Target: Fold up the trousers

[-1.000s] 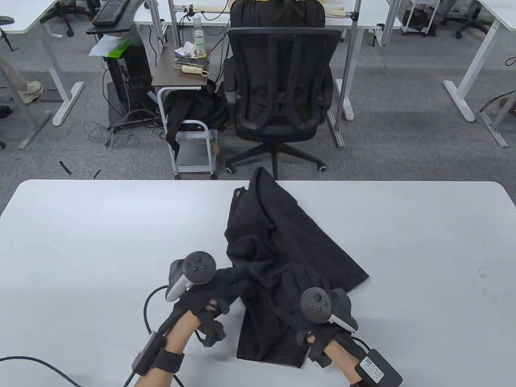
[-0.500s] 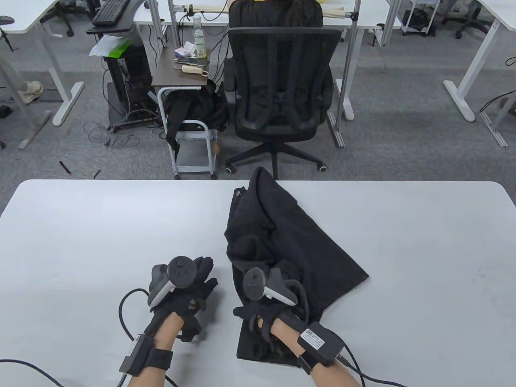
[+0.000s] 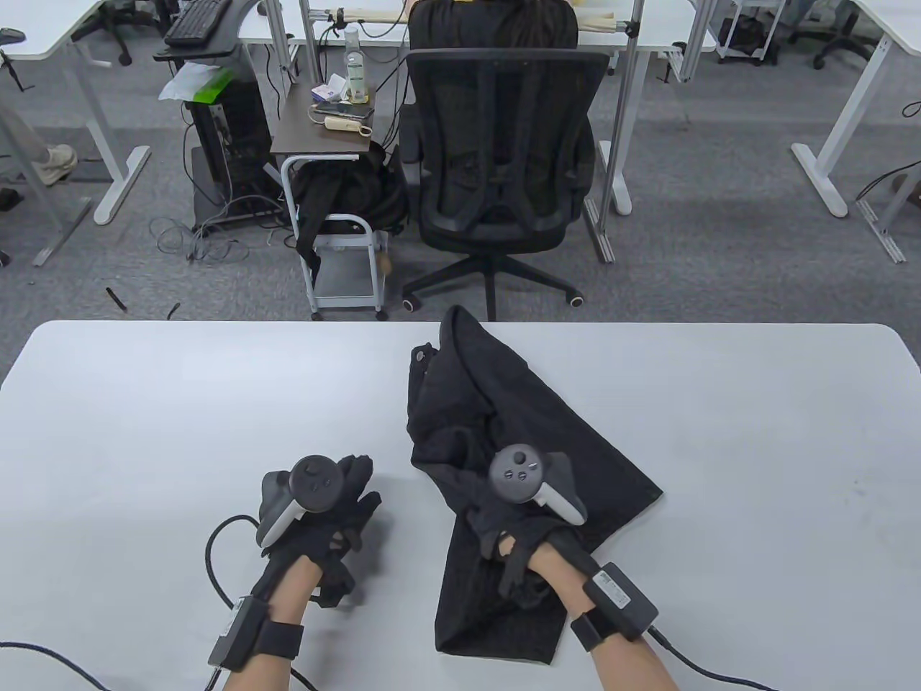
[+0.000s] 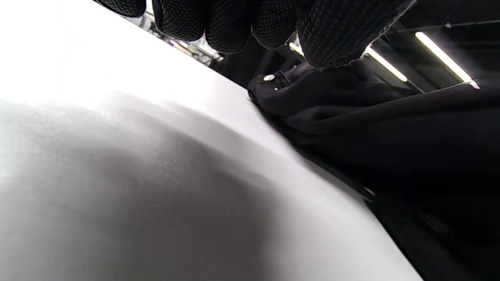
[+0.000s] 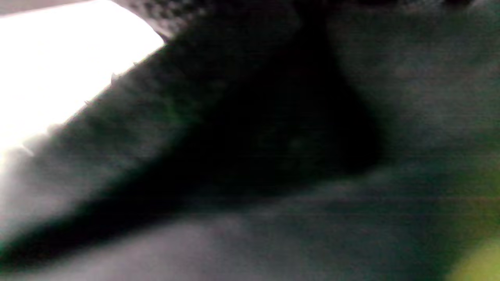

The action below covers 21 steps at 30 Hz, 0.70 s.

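White table (image 3: 180, 403) with rounded corners. Black trousers (image 3: 504, 432) lie crumpled on it, right of centre, reaching past the far edge. A black cable (image 3: 43, 651) crosses its near-left corner.

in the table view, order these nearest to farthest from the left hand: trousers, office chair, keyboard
From the left hand:
1. trousers, just to its right on the table.
2. office chair, beyond the table's far edge, up and right.
3. keyboard, far back at the upper left.
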Available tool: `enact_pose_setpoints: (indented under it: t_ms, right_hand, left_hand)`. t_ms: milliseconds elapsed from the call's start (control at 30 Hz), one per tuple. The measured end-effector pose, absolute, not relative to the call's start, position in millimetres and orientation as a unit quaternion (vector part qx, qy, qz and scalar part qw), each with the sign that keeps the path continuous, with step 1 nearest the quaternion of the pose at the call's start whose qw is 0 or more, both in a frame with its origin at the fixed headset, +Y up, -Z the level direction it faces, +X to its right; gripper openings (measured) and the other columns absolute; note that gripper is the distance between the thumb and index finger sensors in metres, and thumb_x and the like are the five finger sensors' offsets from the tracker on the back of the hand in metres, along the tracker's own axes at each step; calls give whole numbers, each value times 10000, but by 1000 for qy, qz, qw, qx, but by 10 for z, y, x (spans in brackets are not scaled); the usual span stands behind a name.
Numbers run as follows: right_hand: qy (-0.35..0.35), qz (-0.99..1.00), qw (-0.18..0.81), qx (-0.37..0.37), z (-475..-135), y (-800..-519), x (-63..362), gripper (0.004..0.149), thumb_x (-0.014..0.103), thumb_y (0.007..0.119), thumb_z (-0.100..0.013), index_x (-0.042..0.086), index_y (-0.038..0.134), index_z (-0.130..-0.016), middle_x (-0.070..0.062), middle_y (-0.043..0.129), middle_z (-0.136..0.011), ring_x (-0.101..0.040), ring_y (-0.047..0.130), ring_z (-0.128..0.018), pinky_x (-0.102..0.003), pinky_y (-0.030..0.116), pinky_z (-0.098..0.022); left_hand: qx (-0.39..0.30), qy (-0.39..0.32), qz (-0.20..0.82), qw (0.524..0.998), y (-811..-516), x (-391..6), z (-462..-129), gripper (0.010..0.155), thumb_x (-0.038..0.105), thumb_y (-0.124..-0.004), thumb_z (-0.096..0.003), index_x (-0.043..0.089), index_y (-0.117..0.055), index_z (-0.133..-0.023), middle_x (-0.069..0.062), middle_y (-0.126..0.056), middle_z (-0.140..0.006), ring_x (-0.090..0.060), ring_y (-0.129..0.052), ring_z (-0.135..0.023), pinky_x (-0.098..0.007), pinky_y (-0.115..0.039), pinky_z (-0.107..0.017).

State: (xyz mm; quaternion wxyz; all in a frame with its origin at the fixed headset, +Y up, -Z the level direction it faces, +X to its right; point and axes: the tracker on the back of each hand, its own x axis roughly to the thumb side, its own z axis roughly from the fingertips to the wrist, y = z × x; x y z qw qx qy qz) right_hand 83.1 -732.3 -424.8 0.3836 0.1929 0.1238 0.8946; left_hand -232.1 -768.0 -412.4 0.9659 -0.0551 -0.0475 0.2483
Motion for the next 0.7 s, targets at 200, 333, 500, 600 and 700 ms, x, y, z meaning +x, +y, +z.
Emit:
enact_pose_setpoints:
  t_ms: [200, 333, 500, 600, 700]
  right_hand:
    - [16, 841, 515, 162, -4260, -6636, 1872, 578, 193, 825, -465, 116, 670, -1016, -153, 852, -882, -389, 839, -771, -576, 671, -615]
    - [-34, 896, 442, 38, -4349, -6632, 2679, 563, 183, 827, -469, 157, 692, -1015, -129, 836, -918, -392, 801, -833, -587, 637, -645]
    - [39, 934, 329, -137, -4410, -7163, 3222, 621, 191, 810, -474, 123, 588, -1049, -172, 722, -1005, -462, 672, -925, -639, 523, -688]
    - [105, 950, 246, -160, -4343, -7424, 3245, 695, 223, 800, -479, 139, 456, -1077, -175, 547, -1094, -492, 530, -997, -671, 424, -717]
    - [117, 960, 214, -134, -4272, -7348, 3053, 725, 262, 779, -489, 134, 390, -1087, -190, 382, -1135, -514, 336, -1036, -691, 288, -728]
  left_hand:
    - [-60, -38, 255, 964, -7715, -2380, -4132, 635, 466, -765, -497, 280, -543, -1062, -74, -597, -1176, -400, -570, -1074, -596, -528, -757]
    - [-61, -35, 257, 964, -7721, -2390, -4143, 636, 467, -765, -497, 277, -545, -1063, -75, -599, -1174, -402, -571, -1072, -596, -529, -757]
    - [-69, -34, 258, 963, -7749, -2377, -4157, 634, 468, -763, -498, 277, -546, -1062, -76, -602, -1174, -403, -573, -1071, -597, -528, -757]
    - [-72, -35, 253, 964, -7758, -2368, -4159, 635, 469, -763, -498, 276, -546, -1062, -75, -603, -1173, -403, -576, -1071, -598, -528, -757]
    - [-73, -36, 255, 964, -7766, -2360, -4169, 635, 469, -763, -498, 275, -545, -1062, -76, -604, -1173, -404, -576, -1070, -598, -529, -756]
